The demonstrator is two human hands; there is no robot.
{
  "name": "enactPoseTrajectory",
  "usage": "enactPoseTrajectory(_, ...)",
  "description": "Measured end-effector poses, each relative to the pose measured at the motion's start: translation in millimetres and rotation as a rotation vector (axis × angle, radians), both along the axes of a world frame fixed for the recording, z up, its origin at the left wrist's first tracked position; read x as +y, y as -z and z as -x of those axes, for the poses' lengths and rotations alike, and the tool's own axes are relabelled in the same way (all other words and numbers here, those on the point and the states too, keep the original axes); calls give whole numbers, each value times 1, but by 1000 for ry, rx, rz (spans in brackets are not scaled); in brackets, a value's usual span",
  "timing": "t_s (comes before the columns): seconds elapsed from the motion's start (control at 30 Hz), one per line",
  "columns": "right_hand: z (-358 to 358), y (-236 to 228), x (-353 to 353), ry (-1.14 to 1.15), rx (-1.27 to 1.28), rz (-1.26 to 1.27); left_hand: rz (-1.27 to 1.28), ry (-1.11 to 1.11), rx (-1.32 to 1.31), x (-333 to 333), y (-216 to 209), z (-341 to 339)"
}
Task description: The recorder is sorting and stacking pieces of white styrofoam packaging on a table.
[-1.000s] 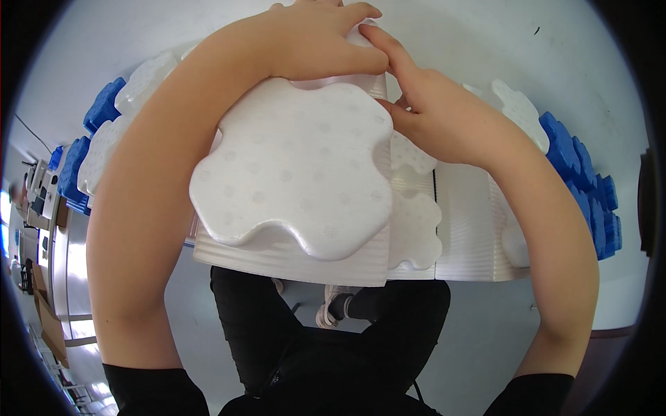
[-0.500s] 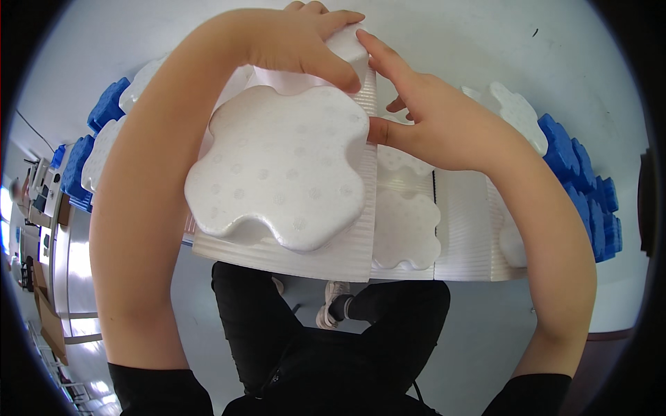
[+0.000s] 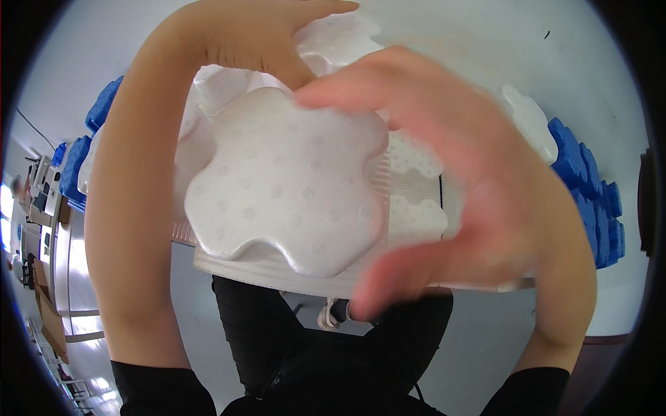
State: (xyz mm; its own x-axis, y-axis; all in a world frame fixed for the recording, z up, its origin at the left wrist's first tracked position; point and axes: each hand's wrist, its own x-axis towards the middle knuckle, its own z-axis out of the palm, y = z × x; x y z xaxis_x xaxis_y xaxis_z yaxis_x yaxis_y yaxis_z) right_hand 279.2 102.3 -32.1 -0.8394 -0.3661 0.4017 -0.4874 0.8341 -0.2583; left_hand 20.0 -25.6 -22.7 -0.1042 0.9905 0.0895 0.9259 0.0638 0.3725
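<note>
A large white piece with a wavy, lobed outline and faint round dimples [image 3: 277,187] is in front of me, on top of other white pieces. My right hand [image 3: 444,166], smeared by motion, curves over its right side. The fingers reach the far edge and the thumb is near the close right corner, wide apart. My left hand [image 3: 277,35] is at the far side with thumb and forefinger spread. Its other fingers are cut off by the top edge. Beyond its thumb is another white piece [image 3: 340,41]. I cannot tell whether either hand presses on these pieces.
A ribbed white surface [image 3: 243,272] bears more white lobed pieces, one of them [image 3: 415,216] to the right. Blue lobed pieces stand in stacks at the right [image 3: 590,201] and at the left [image 3: 75,166]. Further left is a metal-topped bench [image 3: 78,256].
My right hand has swung toward me around the large white piece, its thumb and fingers spreading. My left hand has shifted left and away. The large piece looks slightly bigger and nearer.
</note>
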Motion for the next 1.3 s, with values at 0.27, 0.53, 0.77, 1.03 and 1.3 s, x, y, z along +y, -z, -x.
enactPoseTrajectory(0.27, 8, 32, -31, 137, -44, 116, 124, -204, 26, 4, -11, -19)
enactPoseTrajectory(0.53, 13, 35, -22, 74, -37, 218, 24, -101, 2, 8, -12, -18)
enactPoseTrajectory(0.77, 0, 1, -16, 39, 353, 217, -442, -305, -416, 11, -34, -17)
enactPoseTrajectory(1.03, -1, -3, 18, 139, 581, 399, -432, -95, -140, 89, 28, -27)
enactPoseTrajectory(1.3, -11, -33, 64, 771, 130, 627, -467, 21, -240, 50, 3, -48)
